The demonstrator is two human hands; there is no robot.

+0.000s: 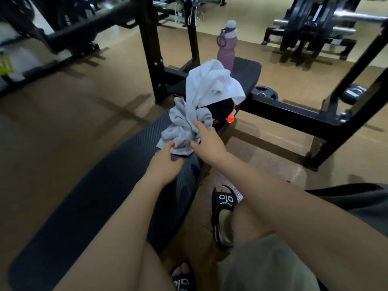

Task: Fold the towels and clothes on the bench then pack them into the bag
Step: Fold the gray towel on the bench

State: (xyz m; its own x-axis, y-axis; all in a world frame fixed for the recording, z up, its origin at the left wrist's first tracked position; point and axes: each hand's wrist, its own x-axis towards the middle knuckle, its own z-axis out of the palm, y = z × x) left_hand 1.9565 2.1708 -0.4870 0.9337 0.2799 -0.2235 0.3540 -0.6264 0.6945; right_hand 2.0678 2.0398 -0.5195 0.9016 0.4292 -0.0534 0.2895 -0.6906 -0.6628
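Observation:
A crumpled grey garment (183,124) lies on the black padded bench (105,196). My left hand (165,162) pinches its near lower edge. My right hand (206,139) grips its right side, thumb and fingers on the cloth. Behind it a white towel (212,82) is heaped over a black item with orange trim (222,110), which may be the bag; I cannot tell.
A mauve water bottle (226,47) stands at the far end of the bench. Black rack uprights (151,49) and a floor frame (294,114) surround it, with a weight plate (265,93) on the floor. My sandalled feet (224,213) are beside the bench.

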